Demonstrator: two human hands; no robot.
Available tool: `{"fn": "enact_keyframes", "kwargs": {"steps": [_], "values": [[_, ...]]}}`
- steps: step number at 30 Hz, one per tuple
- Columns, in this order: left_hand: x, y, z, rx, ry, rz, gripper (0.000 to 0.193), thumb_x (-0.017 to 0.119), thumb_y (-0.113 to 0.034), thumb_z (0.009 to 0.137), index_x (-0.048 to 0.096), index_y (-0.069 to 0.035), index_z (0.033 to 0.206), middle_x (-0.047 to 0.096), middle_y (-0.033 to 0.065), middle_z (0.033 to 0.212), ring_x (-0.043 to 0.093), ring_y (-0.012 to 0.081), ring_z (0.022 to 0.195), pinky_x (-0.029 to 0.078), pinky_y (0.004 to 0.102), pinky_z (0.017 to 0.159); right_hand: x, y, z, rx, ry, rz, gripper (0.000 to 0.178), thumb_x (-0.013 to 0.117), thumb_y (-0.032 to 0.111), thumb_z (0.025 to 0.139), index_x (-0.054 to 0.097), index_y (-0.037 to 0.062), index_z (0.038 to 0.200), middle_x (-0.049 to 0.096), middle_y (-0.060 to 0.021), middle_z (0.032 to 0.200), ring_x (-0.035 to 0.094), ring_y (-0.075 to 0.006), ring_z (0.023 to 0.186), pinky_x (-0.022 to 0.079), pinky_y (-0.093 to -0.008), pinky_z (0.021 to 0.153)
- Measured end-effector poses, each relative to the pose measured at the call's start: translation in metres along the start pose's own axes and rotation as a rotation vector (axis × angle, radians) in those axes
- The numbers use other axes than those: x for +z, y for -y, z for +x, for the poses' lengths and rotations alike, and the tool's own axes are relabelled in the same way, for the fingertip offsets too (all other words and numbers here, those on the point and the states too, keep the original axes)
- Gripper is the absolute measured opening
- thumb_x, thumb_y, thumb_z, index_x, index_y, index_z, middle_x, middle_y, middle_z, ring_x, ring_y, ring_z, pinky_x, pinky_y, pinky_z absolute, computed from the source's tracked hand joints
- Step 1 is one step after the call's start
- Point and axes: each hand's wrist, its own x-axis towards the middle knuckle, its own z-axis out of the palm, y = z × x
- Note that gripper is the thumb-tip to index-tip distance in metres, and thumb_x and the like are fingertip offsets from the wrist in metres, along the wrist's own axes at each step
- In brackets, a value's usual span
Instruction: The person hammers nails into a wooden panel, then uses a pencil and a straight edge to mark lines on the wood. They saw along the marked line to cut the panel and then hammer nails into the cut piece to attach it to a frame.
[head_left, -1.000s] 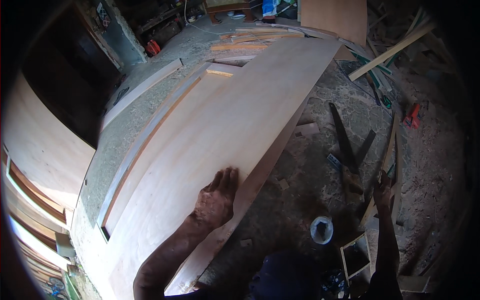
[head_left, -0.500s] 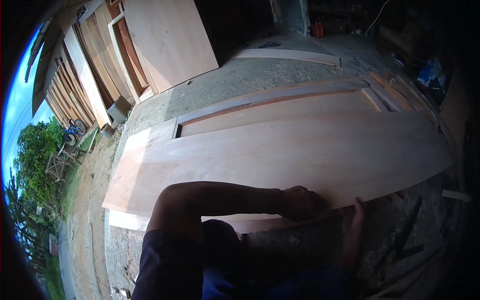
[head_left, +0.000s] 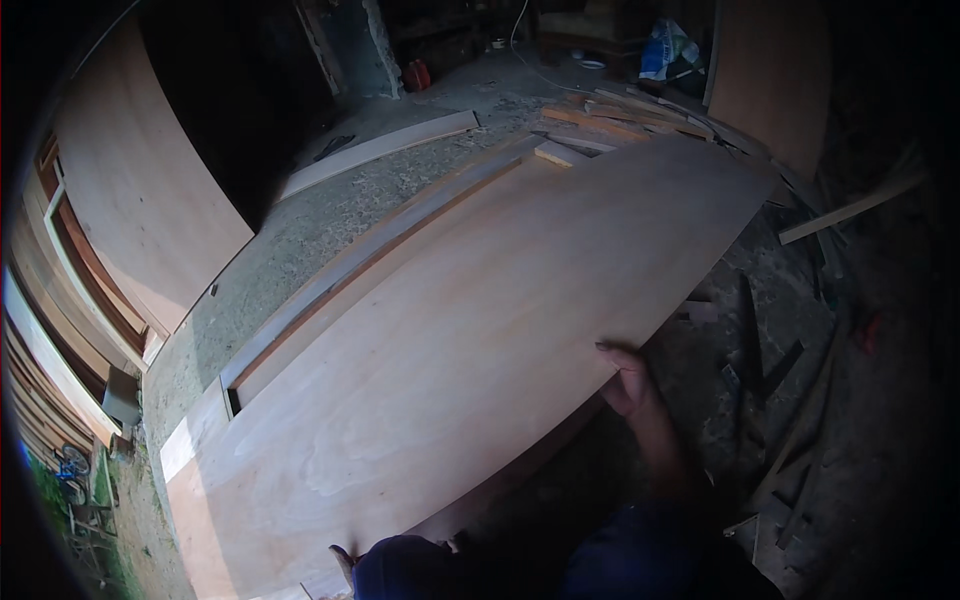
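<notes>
A long pale plywood sheet (head_left: 430,350) lies slantwise across the view, over a wooden door-like frame (head_left: 370,240) whose far rail and sunken panel show along the sheet's far edge. My right hand (head_left: 627,383) grips the sheet's near edge, thumb on top and the other fingers out of sight underneath. At the lower left, my left hand (head_left: 343,562) is at the same near edge. Only a thumb-like part of it shows on the sheet; my dark-clothed knee (head_left: 405,568) hides the rest.
Wood strips (head_left: 610,120) are piled beyond the sheet's far end. Dark offcuts (head_left: 750,340) litter the concrete floor on the right, near a loose batten (head_left: 850,208). A large upright board (head_left: 145,180) and leaning planks stand at left; another board (head_left: 768,90) stands far right.
The view has swung to the right. My left hand has left its place beside the right hand and is now far along the near edge to the left. My right hand keeps its hold.
</notes>
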Motion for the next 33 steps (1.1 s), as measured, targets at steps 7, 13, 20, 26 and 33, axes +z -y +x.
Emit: {"fn": "enact_keyframes", "kwargs": {"steps": [7,13,20,26,33], "values": [[-0.108,-0.095,0.083,0.139,0.161,-0.298,0.063,0.054,-0.047,0.099,0.058,0.012,0.122,0.068,0.0256,0.108,0.070,0.0300,0.084,0.059,0.0429,0.063,0.096,0.029,0.001,-0.027,0.120,0.032,0.025,0.062,0.009,0.095,0.062,0.0032,0.119,0.067,-0.0075,0.113,0.066,-0.0187,0.105,0.056,-0.0355,0.090],[-0.046,-0.132,0.064,0.458,0.084,-0.465,0.068,0.057,-0.051,0.096,0.059,0.013,0.119,0.067,0.0295,0.116,0.071,0.0294,0.095,0.062,0.0410,0.069,0.169,0.024,0.024,0.101,0.308,-0.167,0.029,0.063,0.018,0.096,0.058,0.0037,0.120,0.064,-0.0084,0.113,0.066,-0.0191,0.101,0.059,-0.0354,0.080],[-0.084,-0.110,0.061,0.356,-0.223,-0.190,0.068,0.048,-0.034,0.103,0.017,0.000,0.152,0.022,0.0260,0.154,0.031,0.0396,0.139,0.034,0.0557,0.109,0.184,-0.040,0.079,0.236,0.355,-0.189,0.034,0.064,0.023,0.097,0.057,0.0039,0.125,0.064,-0.0078,0.117,0.065,-0.0173,0.104,0.058,-0.0379,0.085],[0.004,-0.081,0.067,0.095,-0.223,0.150,0.067,0.049,-0.033,0.102,0.019,-0.001,0.152,0.025,0.0255,0.153,0.033,0.0397,0.139,0.036,0.0553,0.108,0.110,-0.098,0.089,0.531,0.272,-0.532,0.057,0.063,0.049,0.096,0.054,-0.0007,0.123,0.061,-0.0137,0.114,0.070,-0.0228,0.094,0.062,-0.0356,0.069],[0.091,-0.063,0.094,-0.236,0.007,0.706,0.062,0.055,-0.036,0.099,0.034,0.001,0.144,0.041,0.0258,0.141,0.046,0.0365,0.128,0.045,0.0502,0.097,-0.025,-0.024,-0.021,0.503,0.394,-0.676,0.043,0.054,0.022,0.101,0.050,0.0008,0.139,0.061,-0.0133,0.112,0.070,-0.0229,0.093,0.061,-0.0355,0.073]]}}
